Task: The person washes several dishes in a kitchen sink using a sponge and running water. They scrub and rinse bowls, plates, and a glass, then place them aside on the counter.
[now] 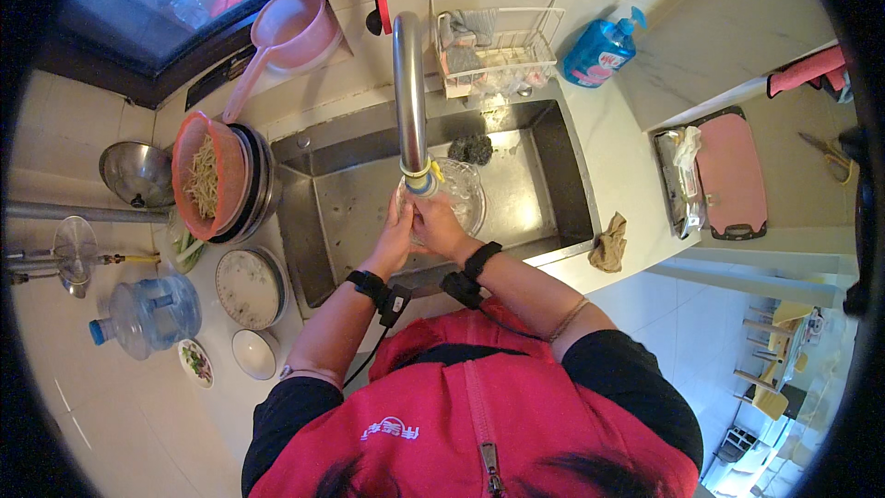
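Both of my hands are close together under the metal faucet, over the stainless steel sink. The fingertips of my left hand meet those of my right hand just below the faucet's outlet. What lies between my fingers is too hidden to tell. A clear glass bowl sits in the sink beside my right hand, partly covered by it. Behind the bowl lies a dark scouring pad.
Left of the sink stand an orange basket of bean sprouts, stacked plates, a white bowl and a plastic water jug. On the right are a blue soap bottle, a crumpled brown cloth and a pink cutting board.
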A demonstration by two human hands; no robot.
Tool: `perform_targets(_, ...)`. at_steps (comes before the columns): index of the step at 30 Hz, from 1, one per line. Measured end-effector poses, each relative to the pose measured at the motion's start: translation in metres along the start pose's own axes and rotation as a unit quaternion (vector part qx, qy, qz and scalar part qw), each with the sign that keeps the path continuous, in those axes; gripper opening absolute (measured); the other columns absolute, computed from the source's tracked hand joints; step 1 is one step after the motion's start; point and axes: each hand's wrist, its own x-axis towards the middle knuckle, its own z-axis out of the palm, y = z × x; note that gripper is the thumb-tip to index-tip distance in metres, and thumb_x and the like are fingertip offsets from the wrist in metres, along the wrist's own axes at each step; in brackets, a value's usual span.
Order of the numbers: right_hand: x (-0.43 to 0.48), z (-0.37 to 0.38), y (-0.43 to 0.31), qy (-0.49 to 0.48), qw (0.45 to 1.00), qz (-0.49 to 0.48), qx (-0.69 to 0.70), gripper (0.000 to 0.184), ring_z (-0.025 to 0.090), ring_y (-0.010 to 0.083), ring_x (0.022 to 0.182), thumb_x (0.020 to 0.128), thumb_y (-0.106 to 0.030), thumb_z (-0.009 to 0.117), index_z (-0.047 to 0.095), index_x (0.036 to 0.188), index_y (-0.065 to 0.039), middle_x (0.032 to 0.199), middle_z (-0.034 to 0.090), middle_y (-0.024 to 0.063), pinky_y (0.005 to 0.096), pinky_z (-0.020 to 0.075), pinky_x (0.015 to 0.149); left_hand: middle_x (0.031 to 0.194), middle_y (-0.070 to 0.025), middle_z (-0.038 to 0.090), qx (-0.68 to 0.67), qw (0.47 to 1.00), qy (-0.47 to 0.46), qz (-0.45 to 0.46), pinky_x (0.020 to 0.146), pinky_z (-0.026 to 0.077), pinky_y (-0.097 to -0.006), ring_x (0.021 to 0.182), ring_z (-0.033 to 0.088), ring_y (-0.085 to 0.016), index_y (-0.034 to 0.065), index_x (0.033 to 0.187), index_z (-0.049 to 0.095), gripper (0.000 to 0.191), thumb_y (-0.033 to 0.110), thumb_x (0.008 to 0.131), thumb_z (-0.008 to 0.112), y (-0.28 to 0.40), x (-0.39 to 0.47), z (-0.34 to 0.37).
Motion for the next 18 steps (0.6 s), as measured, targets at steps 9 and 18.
perform_targets(9, -0.007, -0.020, 0.051, -0.007, 0.988, -0.008, -0.156, 0.024, 0.057, 0.0305, 0.097, 0.080, -0.013, 0.055, 0.065, 0.099, -0.003, 0.105, 0.061, 0.0146, 0.0410, 0.0456, 0.091, 0.125, -0.0176, 0.037, 0.028, 0.999, 0.015, -0.044, 0.066, 0.060, -0.0471, 0.110, 0.054, -0.034, 0.0340, 0.148, -0.005, 0.074, 0.034, 0.097, 0.050, 0.009, -0.013, -0.002)
perform_targets(18, -0.019, -0.001, 0.048, -0.185, 0.941, -0.003, -0.282, 0.012, 0.054, 0.0309, 0.094, 0.076, -0.013, 0.057, 0.064, 0.080, -0.005, 0.097, 0.059, 0.0117, 0.0382, 0.0459, 0.085, 0.116, -0.0143, 0.036, 0.069, 0.994, 0.068, -0.055, 0.057, 0.061, -0.0455, 0.094, 0.057, -0.031, 0.0390, 0.147, 0.005, 0.069, 0.008, 0.097, 0.039, 0.014, -0.010, 0.004)
